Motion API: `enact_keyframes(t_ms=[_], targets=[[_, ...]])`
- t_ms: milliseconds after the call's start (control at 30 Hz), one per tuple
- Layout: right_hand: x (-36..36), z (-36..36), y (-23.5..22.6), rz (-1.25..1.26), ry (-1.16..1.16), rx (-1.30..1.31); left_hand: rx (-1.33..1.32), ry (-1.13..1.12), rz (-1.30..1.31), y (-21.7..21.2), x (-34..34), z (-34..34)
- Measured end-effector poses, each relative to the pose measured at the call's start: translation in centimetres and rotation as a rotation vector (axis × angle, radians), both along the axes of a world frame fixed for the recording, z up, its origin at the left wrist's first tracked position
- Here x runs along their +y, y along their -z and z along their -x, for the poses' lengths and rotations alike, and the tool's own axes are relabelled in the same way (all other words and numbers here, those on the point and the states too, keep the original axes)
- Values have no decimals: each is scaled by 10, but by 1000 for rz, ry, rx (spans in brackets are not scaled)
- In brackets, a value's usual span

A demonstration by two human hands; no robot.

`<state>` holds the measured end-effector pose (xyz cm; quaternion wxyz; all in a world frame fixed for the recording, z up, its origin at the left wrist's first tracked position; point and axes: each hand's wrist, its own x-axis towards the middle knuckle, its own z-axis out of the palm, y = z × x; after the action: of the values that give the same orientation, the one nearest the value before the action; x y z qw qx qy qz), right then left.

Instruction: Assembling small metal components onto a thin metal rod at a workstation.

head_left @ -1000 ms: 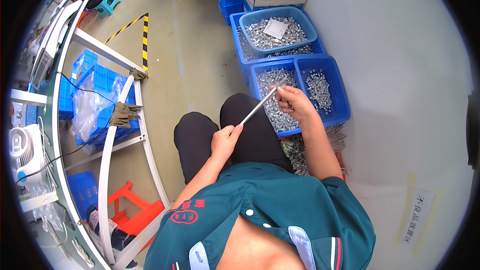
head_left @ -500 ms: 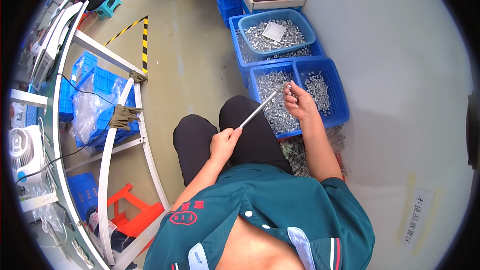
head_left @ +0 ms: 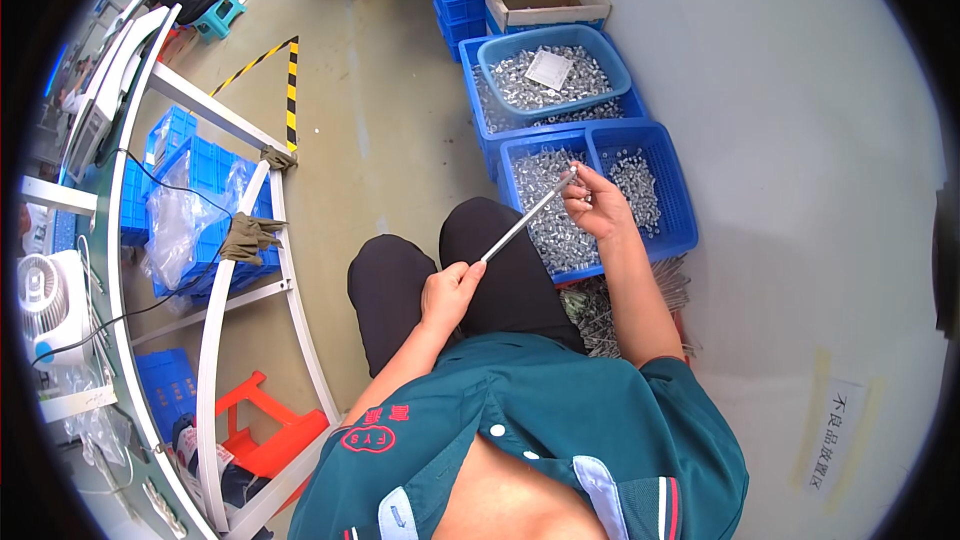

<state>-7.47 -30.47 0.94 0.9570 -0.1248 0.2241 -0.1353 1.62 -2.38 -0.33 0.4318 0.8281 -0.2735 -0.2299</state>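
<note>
- Leftmost, I see my left hand (head_left: pixel 452 290) closed around the lower end of a thin metal rod (head_left: pixel 527 214), above my lap.
- From that hand the rod's long axis climbs up and to the right, its far end meeting my right hand (head_left: pixel 598 205).
- My right hand pinches the rod's upper tip between the fingers (head_left: pixel 577 183); whether a small part sits in that pinch, I cannot tell.
- Just beneath and beyond the right hand stands a blue divided crate (head_left: pixel 675 210) filled with small silvery parts (head_left: pixel 550 210), so the right hand is much the nearer one to them.
- Further back, a round blue basin (head_left: pixel 610 55) of similar parts rests on another crate.
</note>
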Motion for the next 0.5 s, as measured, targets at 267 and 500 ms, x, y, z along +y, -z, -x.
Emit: enact_keyframes(t_ms=[267, 500], targets=[[3, -1, -3, 77, 19, -79, -5, -1, -1, 1, 1, -1], [4, 1, 4, 63, 33, -99, -2, -3, 4, 0, 1, 0]])
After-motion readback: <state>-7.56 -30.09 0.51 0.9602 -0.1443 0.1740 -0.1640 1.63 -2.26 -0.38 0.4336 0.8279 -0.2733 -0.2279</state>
